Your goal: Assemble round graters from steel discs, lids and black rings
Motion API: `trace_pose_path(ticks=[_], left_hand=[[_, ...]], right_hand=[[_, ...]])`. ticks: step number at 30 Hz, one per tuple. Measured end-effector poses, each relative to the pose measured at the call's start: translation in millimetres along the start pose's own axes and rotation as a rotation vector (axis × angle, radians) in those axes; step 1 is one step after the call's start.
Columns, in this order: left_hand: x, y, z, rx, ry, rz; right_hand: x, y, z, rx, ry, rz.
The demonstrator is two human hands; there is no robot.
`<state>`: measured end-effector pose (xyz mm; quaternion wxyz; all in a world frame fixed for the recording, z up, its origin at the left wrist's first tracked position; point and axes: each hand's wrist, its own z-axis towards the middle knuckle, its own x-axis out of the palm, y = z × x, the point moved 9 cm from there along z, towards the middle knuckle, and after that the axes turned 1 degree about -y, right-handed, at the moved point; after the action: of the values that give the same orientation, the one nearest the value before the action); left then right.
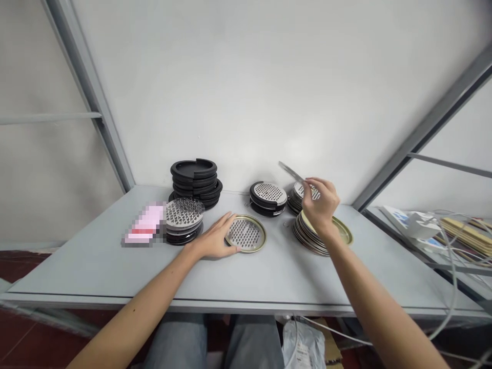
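My left hand (216, 237) lies flat on the grey table (115, 256), its fingers spread against the left edge of a gold-rimmed perforated metal disc (246, 233). My right hand (320, 204) is raised above a stack of gold-rimmed metal discs (342, 231) and pinches a thin metal disc (291, 172), tilted edge-on above the table. Just behind this hand sits another pile of perforated discs (296, 197).
A tall stack of black plastic rings (195, 179) stands at the back. An assembled black ring with a perforated plate (268, 196) sits mid-table, a similar stack (184, 219) lies at the left beside a blurred pink object (144, 225). Cables and papers (442, 230) lie to the right.
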<state>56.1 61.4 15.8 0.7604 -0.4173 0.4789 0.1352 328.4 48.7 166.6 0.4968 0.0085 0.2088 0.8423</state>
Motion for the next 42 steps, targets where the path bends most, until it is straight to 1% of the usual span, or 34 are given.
trace_pose_path(ticks=[1, 2, 3, 4, 5, 7, 9, 10, 11, 12, 14, 16, 18, 22, 24, 31, 33, 35, 36, 38, 42], left_hand=[[-1.6, 1.8, 0.5, -0.019, -0.025, -0.005], [-3.7, 3.1, 1.2, -0.034, -0.055, -0.011], [-6.3, 3.8, 2.0, -0.043, -0.092, -0.017], [-9.7, 3.9, 2.8, -0.046, -0.135, -0.026], [-13.5, 3.5, 3.4, -0.043, -0.183, -0.036], [-21.5, 2.3, 3.9, -0.027, -0.278, -0.056], [-26.9, 1.0, 3.9, -0.003, -0.335, -0.068], [-27.9, 0.7, 4.1, 0.007, -0.342, -0.070], [-28.1, 0.6, 4.4, 0.014, -0.338, -0.068], [-27.4, 0.6, 4.7, 0.020, -0.326, -0.065], [-25.2, 0.2, 5.4, 0.030, -0.295, -0.054], [-23.7, -1.4, 5.8, 0.048, -0.278, -0.042], [-24.4, -2.9, 5.9, 0.063, -0.288, -0.035], [-32.4, -1.8, 4.2, 0.049, -0.372, -0.040], [-35.8, -2.6, 3.1, 0.048, -0.389, -0.045], [-30.8, -15.9, 3.1, 0.102, -0.240, -0.046], [-29.7, -15.8, 3.2, 0.081, -0.222, -0.049], [-28.5, -14.8, 3.2, 0.056, -0.207, -0.049], [-28.1, -14.4, 3.1, 0.048, -0.202, -0.048], [-27.2, -13.3, 2.7, 0.038, -0.194, -0.041], [-22.1, -5.9, 1.7, 0.009, -0.150, -0.007]], right_hand=[[-0.1, 3.2, -5.7, 0.111, -0.024, 0.123], [2.5, 2.8, -13.5, 0.253, -0.043, 0.259], [8.8, 0.8, -23.7, 0.407, -0.051, 0.409], [21.2, 0.4, -35.2, 0.550, -0.010, 0.558], [36.6, 0.9, -48.2, 0.691, 0.055, 0.698], [71.8, 5.6, -79.4, 0.982, 0.252, 0.943], [97.7, 11.6, -111.3, 1.240, 0.433, 1.088], [105.5, 12.9, -124.5, 1.340, 0.495, 1.122], [110.2, 12.3, -134.9, 1.416, 0.531, 1.133], [112.9, 10.4, -142.4, 1.466, 0.550, 1.133], [115.0, 4.9, -150.2, 1.511, 0.552, 1.120], [115.1, -0.4, -153.9, 1.530, 0.529, 1.096], [115.1, -3.8, -156.5, 1.530, 0.511, 1.059], [112.9, -10.6, -155.3, 1.425, 0.435, 0.972], [111.8, -13.2, -154.5, 1.380, 0.412, 0.953], [111.3, -20.9, -152.3, 1.324, 0.422, 0.918], [110.8, -23.7, -152.0, 1.294, 0.419, 0.865], [109.3, -26.9, -152.9, 1.256, 0.429, 0.760], [107.8, -27.9, -151.7, 1.213, 0.438, 0.692], [103.5, -26.0, -144.5, 1.059, 0.466, 0.537], [96.0, -3.1, -125.7, 0.605, 0.567, 0.196]])
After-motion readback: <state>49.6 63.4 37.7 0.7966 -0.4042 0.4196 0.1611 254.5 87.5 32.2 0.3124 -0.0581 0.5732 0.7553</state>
